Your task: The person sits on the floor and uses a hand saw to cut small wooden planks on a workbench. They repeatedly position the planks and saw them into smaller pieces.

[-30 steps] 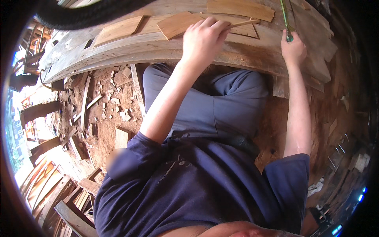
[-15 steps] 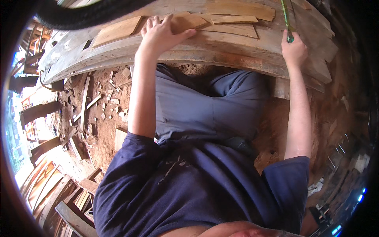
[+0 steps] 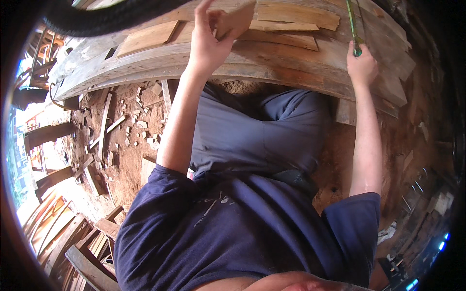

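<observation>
My left hand (image 3: pixel 208 46) grips a thin wooden piece (image 3: pixel 235 17), raised at an angle over the wooden work surface (image 3: pixel 121 68). My right hand (image 3: pixel 362 65) is closed on the lower end of a long, thin green tool (image 3: pixel 352 24) at the right of that surface; its exact kind is unclear. Between my hands lie a narrow strip (image 3: pixel 286 25), a board (image 3: pixel 286 40) under it and a wider board (image 3: pixel 296 13) behind. Another flat board (image 3: pixel 145 39) rests left of my left hand.
My crossed legs (image 3: pixel 257 136) are below the surface's front edge. Small offcuts (image 3: pixel 141 124) and sticks (image 3: pixel 104 126) litter the dirt floor at left. Stacked slats (image 3: pixel 58 228) stand at lower left, scrap material (image 3: pixel 417 203) at lower right. A black curved object (image 3: pixel 111 17) crosses the top.
My left hand released the strip it held a second ago, moved left to a board and now has lifted a piece. My right hand stays on the green tool, slightly lower in view.
</observation>
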Tool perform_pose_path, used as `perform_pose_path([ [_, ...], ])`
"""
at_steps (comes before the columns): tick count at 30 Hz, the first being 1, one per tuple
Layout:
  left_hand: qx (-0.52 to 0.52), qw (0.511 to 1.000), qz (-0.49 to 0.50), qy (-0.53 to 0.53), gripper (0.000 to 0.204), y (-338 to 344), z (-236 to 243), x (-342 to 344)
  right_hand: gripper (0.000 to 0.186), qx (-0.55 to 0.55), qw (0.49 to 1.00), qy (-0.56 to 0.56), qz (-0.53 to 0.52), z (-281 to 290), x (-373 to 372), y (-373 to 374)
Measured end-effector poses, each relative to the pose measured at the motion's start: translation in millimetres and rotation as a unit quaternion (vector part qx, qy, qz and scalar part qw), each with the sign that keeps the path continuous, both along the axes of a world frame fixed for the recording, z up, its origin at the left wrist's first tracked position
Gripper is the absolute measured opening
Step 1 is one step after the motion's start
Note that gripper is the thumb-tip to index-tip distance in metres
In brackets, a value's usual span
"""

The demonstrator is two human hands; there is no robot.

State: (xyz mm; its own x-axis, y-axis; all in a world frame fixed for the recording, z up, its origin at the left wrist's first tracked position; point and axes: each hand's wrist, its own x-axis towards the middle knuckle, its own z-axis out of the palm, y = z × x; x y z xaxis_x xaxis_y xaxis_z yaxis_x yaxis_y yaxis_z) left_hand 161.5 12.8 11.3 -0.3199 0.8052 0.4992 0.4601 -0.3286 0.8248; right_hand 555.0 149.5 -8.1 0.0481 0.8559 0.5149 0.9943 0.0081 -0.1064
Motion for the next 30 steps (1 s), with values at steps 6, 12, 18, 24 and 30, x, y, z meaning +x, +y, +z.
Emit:
perform_pose_path([
  [6,-0.094,0.96,-0.093,0.245,0.052,4.4,-5.1,12.5,0.043,-0.001,1.0,0.001,0.002,-0.3,-0.7,0.1],
  [12,0.099,0.891,-0.107,0.431,0.056,12.0,-2.4,32.2,0.039,0.018,1.0,-0.007,0.011,-1.5,0.1,-0.2],
  [18,0.054,0.848,-0.099,0.518,0.054,24.9,-8.8,76.9,0.044,0.012,1.0,0.003,0.015,0.8,-1.6,-1.4],
  [24,-0.049,0.885,-0.143,0.44,0.063,20.9,-17.1,99.6,0.038,0.015,1.0,0.004,0.006,1.7,-2.9,-3.9],
  [30,-0.121,0.91,-0.126,0.375,0.083,-11.5,-3.7,84.1,0.037,0.029,0.999,0.011,0.014,-0.1,-2.3,-1.2],
])
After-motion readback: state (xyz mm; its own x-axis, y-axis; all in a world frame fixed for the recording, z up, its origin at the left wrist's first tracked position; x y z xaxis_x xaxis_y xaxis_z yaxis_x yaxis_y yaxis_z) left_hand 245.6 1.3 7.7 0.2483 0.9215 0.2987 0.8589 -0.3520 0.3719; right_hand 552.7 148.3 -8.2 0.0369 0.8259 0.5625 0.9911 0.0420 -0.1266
